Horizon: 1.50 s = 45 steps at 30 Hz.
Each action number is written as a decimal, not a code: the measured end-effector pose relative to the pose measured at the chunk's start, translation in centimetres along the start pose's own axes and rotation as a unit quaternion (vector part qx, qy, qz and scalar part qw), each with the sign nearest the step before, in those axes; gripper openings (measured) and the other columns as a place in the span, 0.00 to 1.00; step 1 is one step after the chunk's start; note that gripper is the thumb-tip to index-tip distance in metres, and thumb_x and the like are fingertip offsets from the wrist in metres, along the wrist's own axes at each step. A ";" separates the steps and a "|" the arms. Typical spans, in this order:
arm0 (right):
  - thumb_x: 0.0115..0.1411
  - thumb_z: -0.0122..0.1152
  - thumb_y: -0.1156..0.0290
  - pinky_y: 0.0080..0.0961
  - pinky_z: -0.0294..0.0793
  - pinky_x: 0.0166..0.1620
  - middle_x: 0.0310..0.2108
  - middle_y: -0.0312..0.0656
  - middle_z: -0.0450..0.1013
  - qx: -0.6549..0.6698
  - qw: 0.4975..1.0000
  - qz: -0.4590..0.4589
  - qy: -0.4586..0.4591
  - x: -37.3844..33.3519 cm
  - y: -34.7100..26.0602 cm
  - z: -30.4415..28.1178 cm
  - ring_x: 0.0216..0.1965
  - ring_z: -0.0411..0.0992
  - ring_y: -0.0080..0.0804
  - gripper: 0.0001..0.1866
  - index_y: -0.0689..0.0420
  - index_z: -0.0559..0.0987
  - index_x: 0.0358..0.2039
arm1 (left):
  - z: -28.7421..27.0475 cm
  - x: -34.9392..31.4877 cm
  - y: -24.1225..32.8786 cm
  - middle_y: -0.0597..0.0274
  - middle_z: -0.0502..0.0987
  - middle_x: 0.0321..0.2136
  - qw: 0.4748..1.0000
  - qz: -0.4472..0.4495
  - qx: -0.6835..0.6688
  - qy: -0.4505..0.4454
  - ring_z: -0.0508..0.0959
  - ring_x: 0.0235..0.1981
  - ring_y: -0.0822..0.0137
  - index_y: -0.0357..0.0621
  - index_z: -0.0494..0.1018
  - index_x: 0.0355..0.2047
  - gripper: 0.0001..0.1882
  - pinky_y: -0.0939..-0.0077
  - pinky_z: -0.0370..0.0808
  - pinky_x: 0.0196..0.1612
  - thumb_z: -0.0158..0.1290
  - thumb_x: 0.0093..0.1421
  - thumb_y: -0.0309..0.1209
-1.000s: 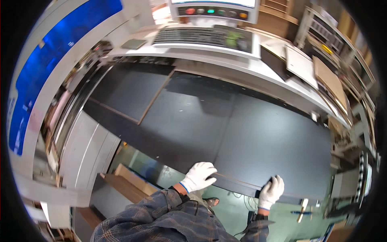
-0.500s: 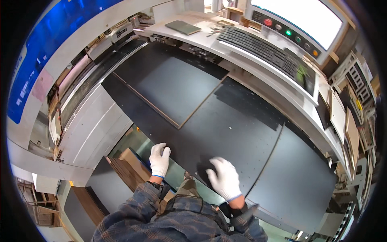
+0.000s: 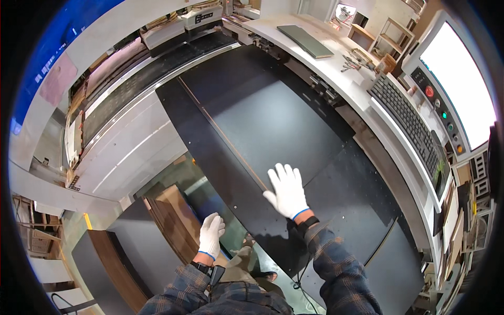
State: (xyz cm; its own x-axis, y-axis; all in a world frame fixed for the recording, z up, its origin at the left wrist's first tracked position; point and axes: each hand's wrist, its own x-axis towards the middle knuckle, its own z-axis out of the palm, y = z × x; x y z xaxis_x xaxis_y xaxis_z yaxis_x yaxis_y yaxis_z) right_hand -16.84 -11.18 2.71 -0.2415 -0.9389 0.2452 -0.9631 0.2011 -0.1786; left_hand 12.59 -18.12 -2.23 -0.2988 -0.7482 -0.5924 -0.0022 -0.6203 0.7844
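Observation:
My right hand (image 3: 287, 191), in a white knit glove, lies flat with spread fingers at the near corner of a dark rectangular panel (image 3: 262, 113). One long side of this panel shows a thin brown edge. It rests on a wide black table surface (image 3: 215, 176) dotted with small pale spots. My left hand (image 3: 211, 234), gloved the same way, hangs just off the near edge of that surface. Its fingers are loosely curled together, and nothing shows in them. Another dark panel (image 3: 401, 257) with a pale edge lies to the right.
A machine with a blue cover (image 3: 68, 31) and a roller bed (image 3: 152, 63) stands at the left. Stacked brown-edged boards (image 3: 168, 231) are at lower left. A white desk (image 3: 336, 63) holds a keyboard (image 3: 407, 121); a screen with a button panel (image 3: 457, 89) stands at far right.
My right hand has moved forward and left onto the panel's corner and flattened. My left hand has dropped off the table's edge and curled in. The view has turned leftward; the panel's corner sits nearer me.

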 end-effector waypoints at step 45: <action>0.63 0.66 0.56 0.33 0.67 0.31 0.21 0.37 0.69 0.190 0.592 0.749 0.228 -80.4 5.8 -18.8 0.27 0.67 0.26 0.23 0.65 0.76 0.24 | 9.7 -17.5 -8.4 0.36 0.83 0.36 0.867 -0.201 0.258 -0.375 0.86 0.30 0.54 0.20 0.67 0.54 0.38 0.64 0.85 0.33 0.58 0.68 0.52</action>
State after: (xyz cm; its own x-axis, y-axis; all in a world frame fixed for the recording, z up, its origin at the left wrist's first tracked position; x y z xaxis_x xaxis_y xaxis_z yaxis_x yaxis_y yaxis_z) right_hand -5.21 70.71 -0.08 -0.8816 0.4039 -0.2443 0.4482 0.5541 -0.7015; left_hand 8.59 2.45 3.33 -0.7114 -0.0117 -0.7027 -0.6191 -0.4629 0.6344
